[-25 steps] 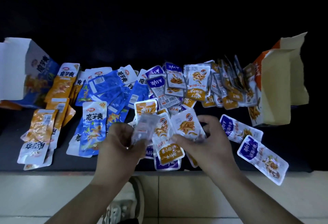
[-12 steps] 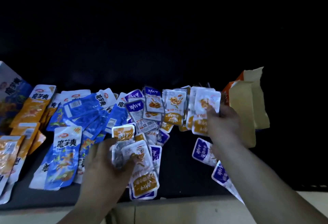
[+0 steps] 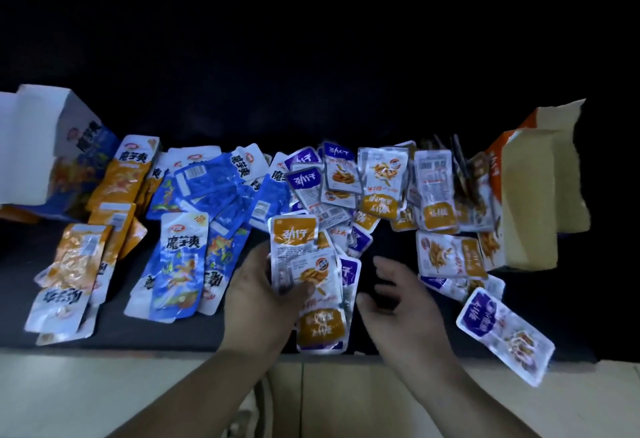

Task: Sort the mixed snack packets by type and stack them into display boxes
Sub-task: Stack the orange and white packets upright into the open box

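A small stack of white-and-orange foil snack packets point(image 3: 304, 264) sits at the near edge of the dark tabletop point(image 3: 138, 335). The left hand point(image 3: 259, 299) grips it, thumb on top. At its 3 o'clock the right hand point(image 3: 401, 302) hovers with fingers spread, holding nothing. Long blue foil packets point(image 3: 180, 264) lie at 9 o'clock. A torn orange cardboard display box point(image 3: 526, 202) stands at 2 o'clock.
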The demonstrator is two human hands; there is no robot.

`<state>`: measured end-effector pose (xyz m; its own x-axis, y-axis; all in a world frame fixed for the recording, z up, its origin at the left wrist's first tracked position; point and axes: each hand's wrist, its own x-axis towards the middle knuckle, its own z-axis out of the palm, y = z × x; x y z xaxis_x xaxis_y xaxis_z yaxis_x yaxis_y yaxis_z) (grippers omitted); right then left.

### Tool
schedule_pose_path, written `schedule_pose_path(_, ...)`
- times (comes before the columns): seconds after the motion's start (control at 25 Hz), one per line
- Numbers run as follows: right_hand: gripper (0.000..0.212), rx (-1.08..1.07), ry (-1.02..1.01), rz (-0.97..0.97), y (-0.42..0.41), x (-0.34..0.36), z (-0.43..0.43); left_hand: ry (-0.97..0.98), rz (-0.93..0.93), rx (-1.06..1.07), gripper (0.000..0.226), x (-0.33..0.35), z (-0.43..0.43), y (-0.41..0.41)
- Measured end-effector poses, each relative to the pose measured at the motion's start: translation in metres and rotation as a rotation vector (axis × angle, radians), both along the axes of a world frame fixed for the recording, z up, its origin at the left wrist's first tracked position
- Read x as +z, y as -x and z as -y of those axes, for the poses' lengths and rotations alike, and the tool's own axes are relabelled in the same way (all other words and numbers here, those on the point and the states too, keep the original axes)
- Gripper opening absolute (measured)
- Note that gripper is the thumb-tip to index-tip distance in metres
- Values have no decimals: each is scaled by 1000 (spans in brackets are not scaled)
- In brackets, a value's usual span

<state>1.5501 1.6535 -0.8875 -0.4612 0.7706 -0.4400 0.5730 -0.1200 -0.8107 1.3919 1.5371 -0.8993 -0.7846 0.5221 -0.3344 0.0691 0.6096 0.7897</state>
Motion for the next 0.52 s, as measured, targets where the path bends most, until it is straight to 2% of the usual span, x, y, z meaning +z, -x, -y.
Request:
schedule_pose_path(0.08,59,36,7,56,-1,-6,8,-40,-27,4,32,3,1,-2)
schedule_pose_path(0.16,57,0,-4,43,-1,-6,8,-124,-26,28,14,14,1,1)
schedule_pose_path(0.24,50,-48,-3,-15,0,-1,8,-281,12,183,4,31,7,13)
schedule_pose_path(0.32,46,-59,-2,-75,2,5,11,-370,17,348,9,43,15,33)
schedule_pose_path(0.4,45,-15,42,-136,10,14,15,-373,92,399,13,49,21,38)
schedule_pose_path(0.44,43,9,77,-174,18,20,17,-352,156,364,12,49,21,33)
schedule_pose_path(0.52,43,42,200,-266,30,28,17,-332,275,165,12,52,15,12)
